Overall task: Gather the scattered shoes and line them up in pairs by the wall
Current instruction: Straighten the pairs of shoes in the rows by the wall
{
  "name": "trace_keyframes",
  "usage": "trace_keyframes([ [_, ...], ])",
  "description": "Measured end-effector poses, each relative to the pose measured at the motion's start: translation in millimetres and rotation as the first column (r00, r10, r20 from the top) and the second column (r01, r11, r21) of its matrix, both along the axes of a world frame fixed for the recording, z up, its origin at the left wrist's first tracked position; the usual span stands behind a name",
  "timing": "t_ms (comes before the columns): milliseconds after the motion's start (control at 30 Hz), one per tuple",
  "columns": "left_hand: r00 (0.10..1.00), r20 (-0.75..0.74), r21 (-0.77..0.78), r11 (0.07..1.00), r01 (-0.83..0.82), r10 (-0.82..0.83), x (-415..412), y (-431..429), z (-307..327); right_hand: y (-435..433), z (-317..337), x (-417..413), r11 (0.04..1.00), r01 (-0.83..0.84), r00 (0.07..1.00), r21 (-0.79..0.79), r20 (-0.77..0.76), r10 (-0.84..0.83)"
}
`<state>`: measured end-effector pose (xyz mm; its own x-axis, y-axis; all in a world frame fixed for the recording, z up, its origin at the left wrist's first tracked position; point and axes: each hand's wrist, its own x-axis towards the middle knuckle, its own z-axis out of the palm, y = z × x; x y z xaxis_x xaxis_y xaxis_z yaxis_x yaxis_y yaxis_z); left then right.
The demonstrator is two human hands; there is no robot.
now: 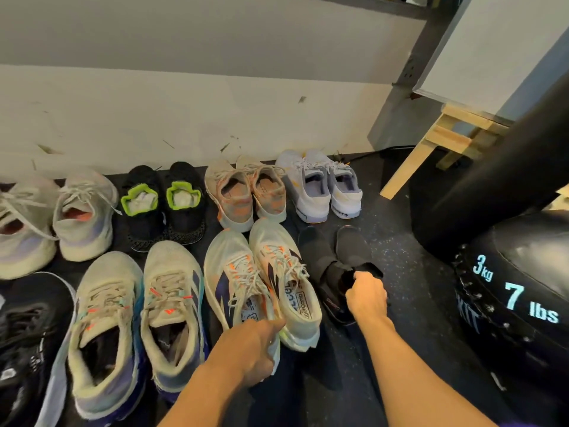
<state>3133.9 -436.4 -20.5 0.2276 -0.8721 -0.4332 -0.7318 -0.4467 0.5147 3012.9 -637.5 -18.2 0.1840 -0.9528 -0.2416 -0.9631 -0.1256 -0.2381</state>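
Shoes (184, 195) line the white wall (184, 112) in four pairs; three more pairs sit in front. The left hand (252, 346) grips the heel of a white-orange shoe (234, 278); the right hand (366, 298), fingers curled, holds the collar of a black shoe (354, 245). A medicine ball (523, 272) crowds the right.
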Motion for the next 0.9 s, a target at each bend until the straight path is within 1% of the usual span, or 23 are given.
trace_keyframes([
  [100, 1.0, 0.015, 0.016, 1.0, 0.013, -0.014, 0.2, 1.8, 3.9, -2.0, -1.4, 3.4, 0.999, -0.012, 1.0, -0.034, 0.012, 0.012],
  [233, 1.0, 0.018, 0.03, 0.999, 0.024, -0.024, -0.1, 3.6, 9.6, -10.6, -4.0, -1.5, 0.997, 0.025, 0.998, -0.069, 0.065, -0.02],
  [433, 0.998, 0.034, 0.057, 0.997, 0.043, -0.045, 1.4, 2.5, 8.0, -12.0, -2.7, 2.9, 1.0, 0.006, 0.999, -0.016, 0.036, -0.005],
  [533, 0.999, 0.048, 0.049, 0.999, 0.02, -0.022, -1.6, 6.9, 8.3, -8.4, 6.9, 10.6, 1.0, -0.019, 1.0, -0.017, 0.015, 0.02],
  [633, 1.0, 0.016, 0.08, 0.997, -0.008, 0.007, -0.5, 7.3, 15.4, -0.6, 22.2, 15.2, 1.0, -0.031, 0.999, -0.004, 0.023, 0.031],
  [700, 0.995, -0.064, 0.063, 0.995, -0.079, 0.083, -3.7, 11.4, 25.2, 9.1, 35.4, 15.8, 1.0, -0.021, 0.998, 0.022, 0.058, 0.02],
  [767, 0.966, -0.153, 0.006, 0.978, -0.208, 0.207, -6.5, 20.7, 38.9, 23.3, 52.0, 15.0, 0.999, -0.017, 0.996, 0.029, 0.086, 0.015],
  [833, 0.919, -0.188, -0.07, 0.929, -0.364, 0.346, -6.8, 35.9, 59.1, 49.4, 72.6, 16.7, 0.997, -0.068, 0.991, 0.025, 0.121, 0.064],
  [900, 0.85, -0.194, -0.141, 0.843, -0.518, 0.49, -3.4, 48.0, 85.7, 83.6, 97.7, 24.7, 0.983, -0.179, 0.966, 0.033, 0.196, 0.169],
])
